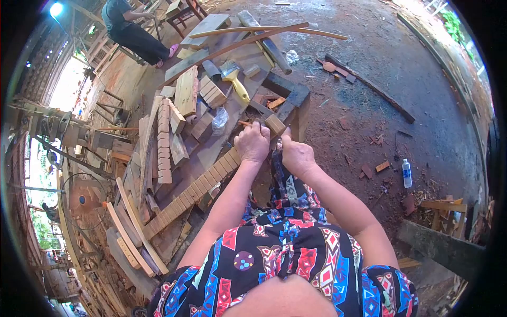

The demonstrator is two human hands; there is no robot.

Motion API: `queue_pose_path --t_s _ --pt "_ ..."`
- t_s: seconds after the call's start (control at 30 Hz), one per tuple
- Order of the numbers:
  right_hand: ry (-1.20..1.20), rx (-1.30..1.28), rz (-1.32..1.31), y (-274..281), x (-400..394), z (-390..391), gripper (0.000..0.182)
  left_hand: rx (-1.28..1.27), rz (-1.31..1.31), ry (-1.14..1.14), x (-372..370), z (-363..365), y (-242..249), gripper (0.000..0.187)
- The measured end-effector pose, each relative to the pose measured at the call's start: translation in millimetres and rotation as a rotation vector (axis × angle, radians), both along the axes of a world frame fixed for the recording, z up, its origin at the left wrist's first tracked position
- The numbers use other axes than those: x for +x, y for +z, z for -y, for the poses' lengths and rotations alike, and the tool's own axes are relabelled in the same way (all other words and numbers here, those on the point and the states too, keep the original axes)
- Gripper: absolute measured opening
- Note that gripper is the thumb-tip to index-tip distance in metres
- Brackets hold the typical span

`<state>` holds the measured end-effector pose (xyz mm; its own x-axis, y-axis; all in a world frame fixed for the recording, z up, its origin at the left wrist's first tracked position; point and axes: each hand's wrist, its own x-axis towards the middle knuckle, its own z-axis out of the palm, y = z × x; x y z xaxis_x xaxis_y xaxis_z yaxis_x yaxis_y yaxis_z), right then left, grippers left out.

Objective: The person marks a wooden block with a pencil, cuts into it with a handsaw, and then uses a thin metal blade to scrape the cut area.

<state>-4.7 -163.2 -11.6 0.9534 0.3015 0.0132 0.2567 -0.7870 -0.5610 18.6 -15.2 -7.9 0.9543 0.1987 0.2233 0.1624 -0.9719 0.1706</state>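
Observation:
My left hand (pixel 252 141) is closed at the near corner of a dark wooden frame (pixel 299 95), with a thin brown stick (pixel 244 123) showing beside its fingers. Just right of it, my right hand (pixel 297 157) has its fingers curled and its index finger or thumb pointing up at a small wood block (pixel 274 124). What the right fingers hold, if anything, is hidden. A long row of small wood blocks (pixel 193 193) lies left of my left hand. Beyond it are a yellow-handled brush (pixel 236 84) and a crumpled clear plastic bag (pixel 219 119).
Wood pieces and curved strips (pixel 129 232) crowd the left side, near a fan (pixel 83 201). A person (pixel 132 34) stands at the upper left. On the floor at right are a water bottle (pixel 406 173), a long dark bar (pixel 372 90) and scattered wood scraps.

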Motion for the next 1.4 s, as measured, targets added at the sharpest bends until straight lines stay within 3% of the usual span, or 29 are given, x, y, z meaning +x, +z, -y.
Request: queue_pose_path --t_s 0.23,0.43,0.53,0.6,0.87,1.0,1.1,1.4 --pt "0.061 -0.074 -0.062 2.9 -31.5 33.8 0.015 -0.011 -0.003 -0.004 -0.4 -0.5 -4.1 0.029" --pt "0.006 -0.054 0.085 -0.8 5.9 -5.5 0.01 0.005 0.002 0.011 -0.2 -0.1 -3.8 0.028" --pt "0.037 -0.001 0.015 5.5 -10.7 14.6 0.009 0.0 0.018 0.01 0.2 -0.5 -4.3 0.028" --pt "0.07 -0.094 -0.057 1.9 -27.4 30.8 0.01 -0.003 0.03 0.008 0.8 -1.3 -4.3 0.028" --pt "0.039 -0.071 -0.005 -0.2 6.6 -4.6 0.016 0.017 0.016 0.014 -0.5 -1.6 -4.8 0.028" --pt "0.057 -0.047 -0.074 13.8 -16.0 17.7 0.015 0.003 0.025 0.014 -0.1 -1.5 -4.6 0.027" --pt "0.053 -0.163 -0.125 7.1 -30.1 28.5 0.014 -0.005 0.01 0.011 -0.1 -1.1 -4.3 0.027" --pt "0.063 -0.042 -0.041 7.3 7.5 8.5 0.025 0.009 0.013 0.013 -0.9 1.6 -0.2 0.027"
